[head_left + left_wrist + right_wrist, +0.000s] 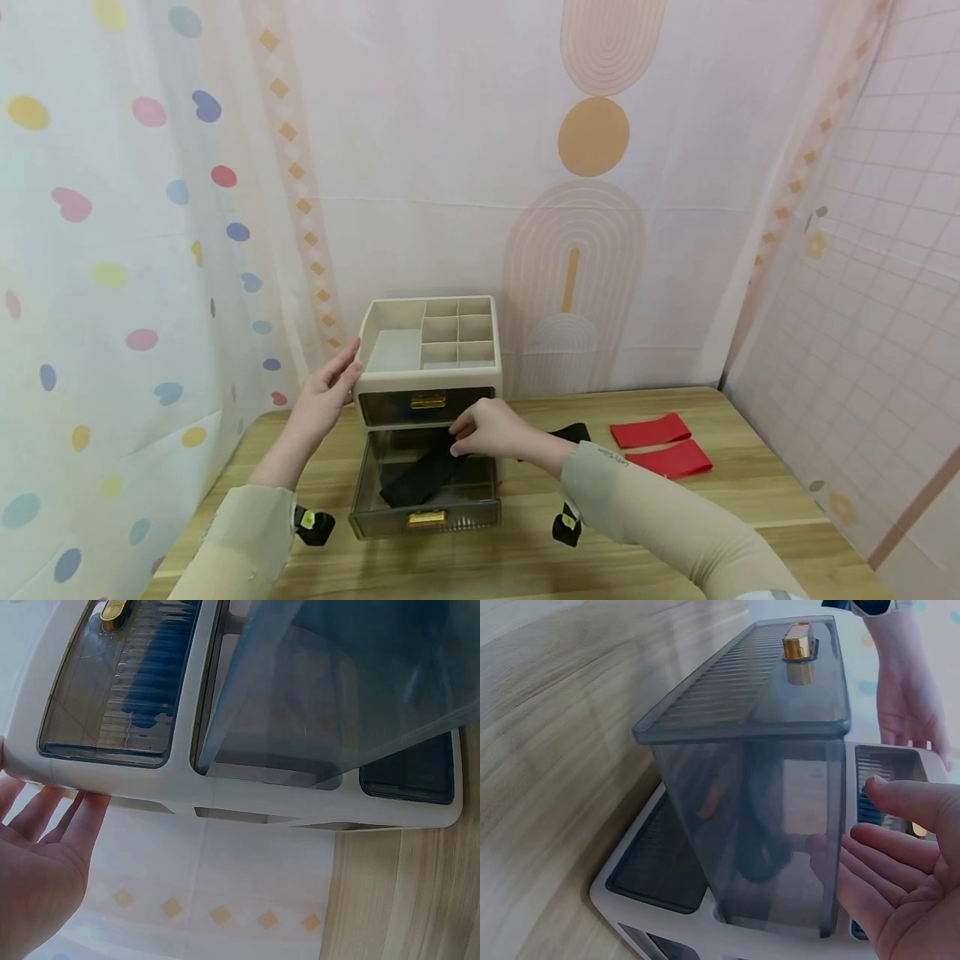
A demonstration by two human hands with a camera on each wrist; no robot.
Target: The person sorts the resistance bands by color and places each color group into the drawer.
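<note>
A cream drawer unit with a divided top tray stands on the wooden table. Its lower smoky drawer is pulled out, and a black band lies inside. My left hand rests with straight fingers against the unit's upper left corner; the left wrist view shows those fingers touching the cream frame. My right hand hovers at the drawer's back edge, fingertips by the black band. In the right wrist view its fingers are loosely spread beside the drawer wall and hold nothing.
Two red bands lie on the table to the right. Another black band sits just behind my right wrist. The upper drawer with its gold handle is pushed in. Curtains close in the table at the back and both sides.
</note>
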